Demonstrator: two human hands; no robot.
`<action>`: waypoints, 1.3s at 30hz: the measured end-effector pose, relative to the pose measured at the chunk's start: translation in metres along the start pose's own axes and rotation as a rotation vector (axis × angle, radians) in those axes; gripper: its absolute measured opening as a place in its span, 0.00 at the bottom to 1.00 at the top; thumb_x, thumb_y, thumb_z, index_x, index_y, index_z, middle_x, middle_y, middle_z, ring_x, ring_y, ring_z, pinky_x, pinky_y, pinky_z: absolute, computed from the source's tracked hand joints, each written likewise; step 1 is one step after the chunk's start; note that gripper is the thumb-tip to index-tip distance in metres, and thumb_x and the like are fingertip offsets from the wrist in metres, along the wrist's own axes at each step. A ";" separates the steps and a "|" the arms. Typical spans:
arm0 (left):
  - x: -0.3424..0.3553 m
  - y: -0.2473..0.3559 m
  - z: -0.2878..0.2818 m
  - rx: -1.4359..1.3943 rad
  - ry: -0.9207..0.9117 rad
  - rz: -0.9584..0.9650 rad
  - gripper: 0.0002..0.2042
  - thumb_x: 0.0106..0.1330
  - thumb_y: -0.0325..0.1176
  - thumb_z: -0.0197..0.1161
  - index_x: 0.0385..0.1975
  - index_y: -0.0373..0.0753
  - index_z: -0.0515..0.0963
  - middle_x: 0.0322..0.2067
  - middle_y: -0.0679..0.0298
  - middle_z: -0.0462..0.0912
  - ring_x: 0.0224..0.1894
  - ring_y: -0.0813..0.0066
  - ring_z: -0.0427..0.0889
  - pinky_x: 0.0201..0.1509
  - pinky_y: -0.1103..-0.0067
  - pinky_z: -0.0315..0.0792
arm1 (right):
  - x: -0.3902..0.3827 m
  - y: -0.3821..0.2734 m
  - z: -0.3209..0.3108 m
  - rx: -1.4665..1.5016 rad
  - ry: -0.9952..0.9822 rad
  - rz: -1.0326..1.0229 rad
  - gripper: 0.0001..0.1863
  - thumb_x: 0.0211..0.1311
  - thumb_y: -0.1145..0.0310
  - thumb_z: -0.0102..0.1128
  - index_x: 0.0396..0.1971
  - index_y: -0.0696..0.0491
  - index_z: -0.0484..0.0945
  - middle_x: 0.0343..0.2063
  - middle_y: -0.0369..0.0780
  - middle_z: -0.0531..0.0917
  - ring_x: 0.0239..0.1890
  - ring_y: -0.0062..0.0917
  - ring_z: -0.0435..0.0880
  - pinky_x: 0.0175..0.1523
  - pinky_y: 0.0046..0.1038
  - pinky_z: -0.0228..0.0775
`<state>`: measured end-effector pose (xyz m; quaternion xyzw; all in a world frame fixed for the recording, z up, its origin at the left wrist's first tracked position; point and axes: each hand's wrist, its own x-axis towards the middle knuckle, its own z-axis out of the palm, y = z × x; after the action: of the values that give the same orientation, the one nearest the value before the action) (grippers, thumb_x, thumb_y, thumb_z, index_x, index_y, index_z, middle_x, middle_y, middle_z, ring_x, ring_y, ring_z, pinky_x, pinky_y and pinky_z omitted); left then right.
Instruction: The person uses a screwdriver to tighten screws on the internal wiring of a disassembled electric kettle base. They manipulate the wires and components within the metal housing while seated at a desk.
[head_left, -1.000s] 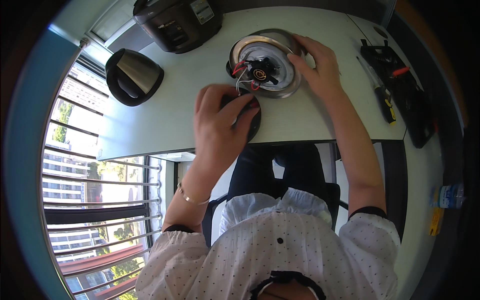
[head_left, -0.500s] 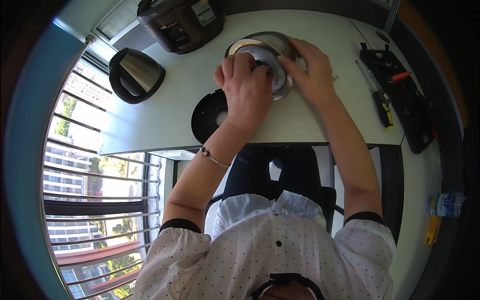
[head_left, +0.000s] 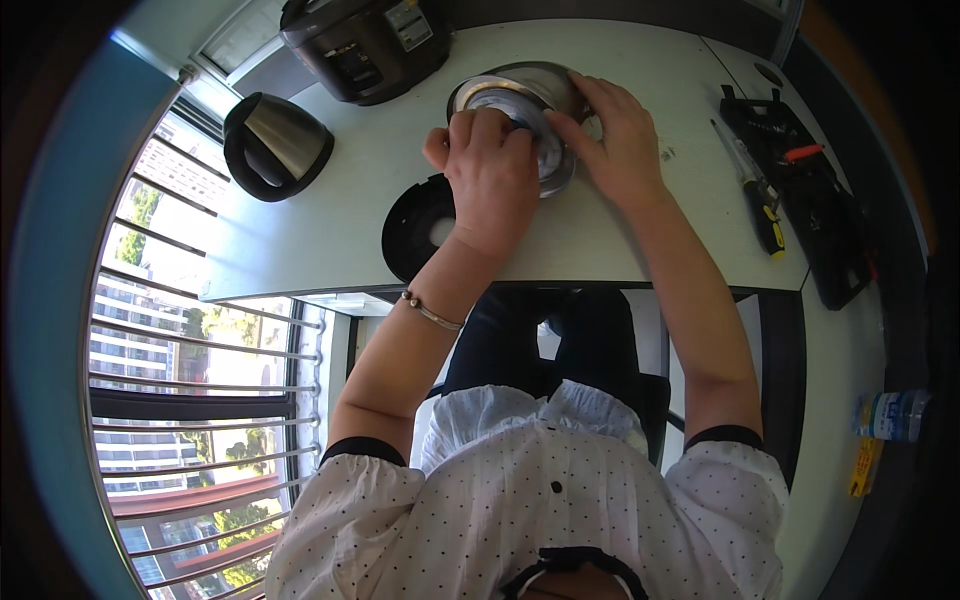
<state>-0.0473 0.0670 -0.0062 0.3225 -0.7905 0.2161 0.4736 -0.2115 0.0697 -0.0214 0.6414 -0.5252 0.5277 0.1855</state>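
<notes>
A shiny round metal vessel (head_left: 548, 78) lies on the far middle of the table, its ring-shaped end with a grey inner part (head_left: 553, 162) turned toward me. My right hand (head_left: 622, 145) grips the vessel's right side, thumb on the ring and fingers along the outside. Over the ring's centre, my left hand (head_left: 490, 185) has its fingers bent and pressed together; what they pinch is hidden behind them. A black round cover (head_left: 402, 235) with a pale centre lies flat beside my left wrist, partly covered by it.
At the back left stand a dark rice cooker (head_left: 365, 55) and a steel-and-black electric kettle (head_left: 278, 145). On the right lie a yellow-black screwdriver (head_left: 768, 225) and an open black tool case (head_left: 810, 190). Farther right is a plastic bottle (head_left: 895, 415). A barred window runs along the left.
Both hands stay at the metal vessel, with only a slight shift of the left fingers. The whole view has moved a little.
</notes>
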 end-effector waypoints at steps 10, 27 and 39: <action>0.000 0.010 0.007 0.079 0.027 -0.030 0.03 0.41 0.24 0.57 0.18 0.37 0.75 0.33 0.59 0.70 0.43 0.58 0.65 0.47 0.65 0.54 | 0.001 -0.007 -0.002 -0.031 0.027 -0.015 0.33 0.48 0.43 0.64 0.42 0.59 0.78 0.36 0.44 0.81 0.42 0.37 0.79 0.45 0.36 0.70; -0.001 0.018 0.011 -0.091 0.049 -0.501 0.03 0.47 0.25 0.60 0.18 0.31 0.78 0.39 0.57 0.71 0.46 0.55 0.64 0.49 0.65 0.56 | -0.002 -0.022 -0.002 -0.189 0.062 -0.066 0.34 0.44 0.45 0.67 0.41 0.60 0.79 0.34 0.45 0.81 0.38 0.38 0.78 0.40 0.35 0.73; -0.007 0.006 0.000 -0.161 -0.004 -0.525 0.04 0.46 0.26 0.63 0.22 0.42 0.84 0.35 0.65 0.76 0.47 0.62 0.68 0.51 0.68 0.57 | -0.008 -0.025 0.000 -0.225 0.030 -0.056 0.34 0.46 0.45 0.66 0.44 0.59 0.78 0.40 0.48 0.79 0.46 0.41 0.76 0.45 0.37 0.73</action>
<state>-0.0495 0.0733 -0.0124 0.4784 -0.6954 0.0218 0.5358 -0.1889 0.0831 -0.0201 0.6230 -0.5601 0.4694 0.2789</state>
